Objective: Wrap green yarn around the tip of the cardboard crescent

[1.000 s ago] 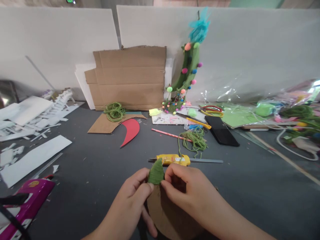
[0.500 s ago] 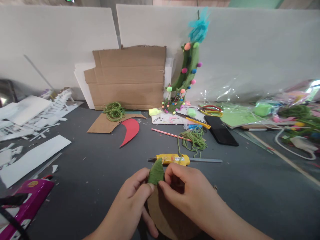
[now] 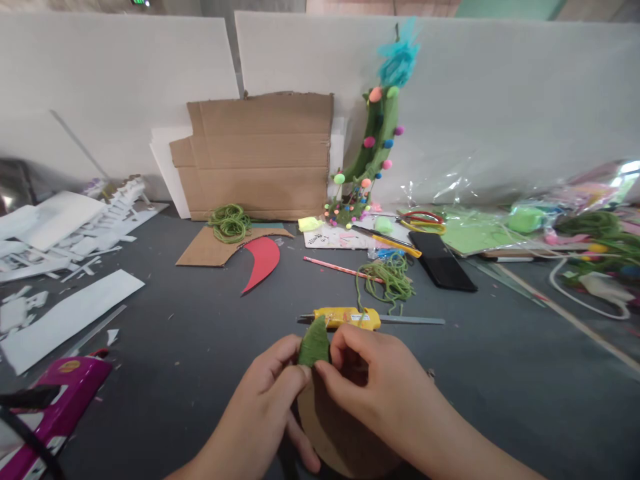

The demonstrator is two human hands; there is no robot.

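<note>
A brown cardboard piece point(image 3: 345, 427), its pointed tip wrapped in green yarn point(image 3: 315, 343), is between my hands near the table's front edge. My left hand point(image 3: 270, 393) is closed on its left side, the thumb lying just below the wrapping. From the other side my right hand point(image 3: 370, 367) is pinched at the lower edge of the wrapped yarn, thumb tip against it; the pinched strand itself is mostly hidden. Just beyond the tip lies a yellow glue gun point(image 3: 345, 317). A strand from a loose green yarn tangle point(image 3: 390, 277) trails down across it toward my right hand.
A red crescent point(image 3: 263, 261) and cardboard with a yarn coil point(image 3: 230, 223) lie ahead. Behind stands a green crescent with pompoms point(image 3: 383, 123). Right of centre are a black phone point(image 3: 443, 260) and scissors point(image 3: 424, 220). At left are white scraps point(image 3: 75, 320) and a magenta device point(image 3: 65, 397).
Almost nothing differs. The wrapped tip and my left hand sit very slightly further right, and the whole view has shifted a touch; both hands keep their grip.
</note>
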